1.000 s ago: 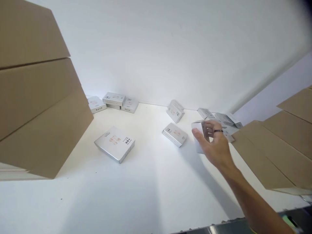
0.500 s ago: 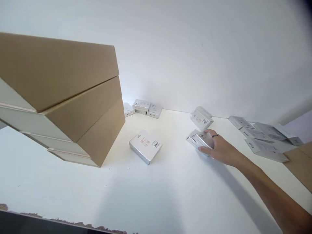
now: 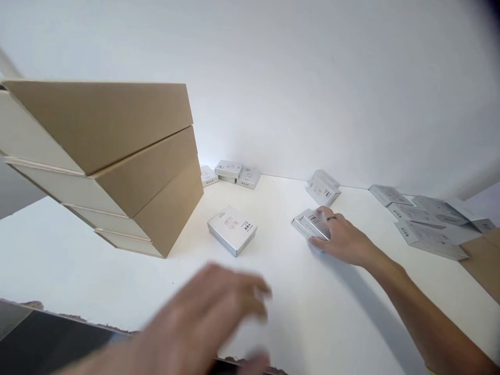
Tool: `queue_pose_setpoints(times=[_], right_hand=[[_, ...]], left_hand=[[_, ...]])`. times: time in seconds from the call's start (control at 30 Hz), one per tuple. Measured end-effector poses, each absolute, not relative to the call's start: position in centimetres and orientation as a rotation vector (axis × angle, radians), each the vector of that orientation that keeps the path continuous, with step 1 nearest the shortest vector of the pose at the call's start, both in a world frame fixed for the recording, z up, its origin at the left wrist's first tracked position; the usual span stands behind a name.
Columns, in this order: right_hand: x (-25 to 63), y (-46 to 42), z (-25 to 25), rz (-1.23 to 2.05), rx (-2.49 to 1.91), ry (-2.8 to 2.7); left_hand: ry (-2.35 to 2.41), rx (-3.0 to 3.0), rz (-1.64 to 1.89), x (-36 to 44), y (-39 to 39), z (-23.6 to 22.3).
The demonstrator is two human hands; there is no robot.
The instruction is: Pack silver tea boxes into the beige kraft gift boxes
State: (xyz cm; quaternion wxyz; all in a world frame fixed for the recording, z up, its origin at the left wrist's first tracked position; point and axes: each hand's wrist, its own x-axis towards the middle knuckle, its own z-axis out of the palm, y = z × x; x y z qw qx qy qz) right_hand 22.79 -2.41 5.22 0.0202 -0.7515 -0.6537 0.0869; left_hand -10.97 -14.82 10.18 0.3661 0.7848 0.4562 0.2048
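Beneath a plain white wall (image 3: 273,94), a broad white tabletop (image 3: 297,297) is dominated at the left by a tall stack of tan cardboard boxes with pale ends (image 3: 144,130), four layers by count; at the right edge, more flat tan cardboard (image 3: 484,260) is cut off from view, its number not to be told. In the foreground a blurred left hand (image 3: 203,317) is held up, fingers loosely parted, nothing seen in it. And the action is found at the right hand (image 3: 346,239): two small, flat, silver-white cartons (image 3: 315,221) are pinched together, low over the tabletop, right of centre. The step in hand is judged to be the securing of that double grip; an even squeeze is called for, lest one slide off the other. Cartons counted: two gripped; one carton (image 3: 233,229) lying flat mid-table; four cartons (image 3: 228,169) clustered back left; at least one carton (image 3: 322,190) tilted near the wall; at least five cartons (image 3: 432,239) crowded right, overlaps blocking certainty. Smallest, one dark ring (image 3: 332,217) is worn on the right hand.
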Motion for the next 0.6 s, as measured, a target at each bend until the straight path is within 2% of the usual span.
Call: queue_pose_setpoints(times=[0.07,0.1,0.13,0.23,0.33,0.53,0.6], right_hand=[[22.6,-2.8,5.3,0.259,-2.328,-2.023],[22.6,-3.0,5.3,0.255,-2.324,-2.019],[22.5,-3.2,5.3,0.251,-2.318,-2.016],[22.6,-3.5,5.1,0.232,-2.293,-2.009],[22.7,-3.7,4.8,0.221,-2.262,-2.014],[22.7,-3.8,4.7,0.215,-2.260,-2.029],[22.6,-3.7,4.7,0.210,-2.266,-2.032]], left_hand=[[1.170,2.496,0.340,-10.7,-9.7,12.5],[1.227,2.612,0.075,-10.3,-7.2,13.3],[1.265,2.657,-0.185,-9.6,-5.1,13.7],[1.342,2.595,-0.422,-7.3,-1.2,13.4],[1.468,2.545,-0.417,-6.0,-0.8,12.7],[1.984,2.298,0.014,-7.8,-2.0,16.2],[2.101,2.178,0.046,-8.1,-1.9,16.5]])
